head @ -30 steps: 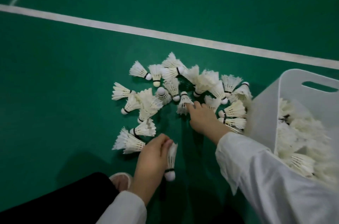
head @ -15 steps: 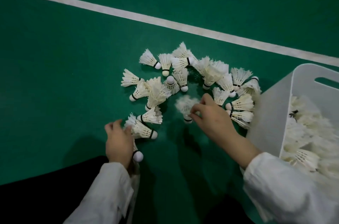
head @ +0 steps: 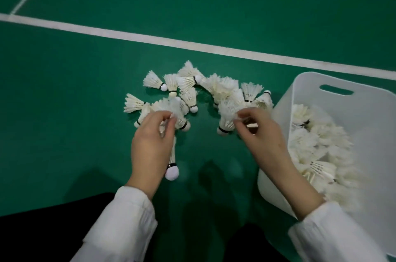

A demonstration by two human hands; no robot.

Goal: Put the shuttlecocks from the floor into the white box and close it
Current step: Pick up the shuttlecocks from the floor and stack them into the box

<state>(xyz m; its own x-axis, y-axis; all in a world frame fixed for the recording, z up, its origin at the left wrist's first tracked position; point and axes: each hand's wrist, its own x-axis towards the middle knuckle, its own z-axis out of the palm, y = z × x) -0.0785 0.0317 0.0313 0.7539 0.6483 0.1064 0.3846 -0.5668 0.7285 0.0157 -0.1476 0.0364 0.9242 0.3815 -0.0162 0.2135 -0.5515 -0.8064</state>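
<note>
Several white feather shuttlecocks [head: 188, 88] lie in a loose heap on the green court floor. My left hand [head: 150, 146] grips shuttlecocks: one hangs below the palm with its cork [head: 172, 172] down, and its fingertips pinch another [head: 179, 115] at the heap's left side. My right hand [head: 260, 133] pinches the feathers of a shuttlecock [head: 226, 120] lifted off the floor, cork down. The white box [head: 278, 178] stands open at the right, holding several shuttlecocks [head: 315, 154]. No lid is in view.
A white court line [head: 150, 38] runs across the floor beyond the heap. My dark trouser leg [head: 53, 225] fills the lower left corner. Bare green floor lies between my hands and in front of the box.
Both hands have risen from the floor. The left moved up and right to the heap and pinched a second shuttlecock. The right lifted its shuttlecock toward the box.
</note>
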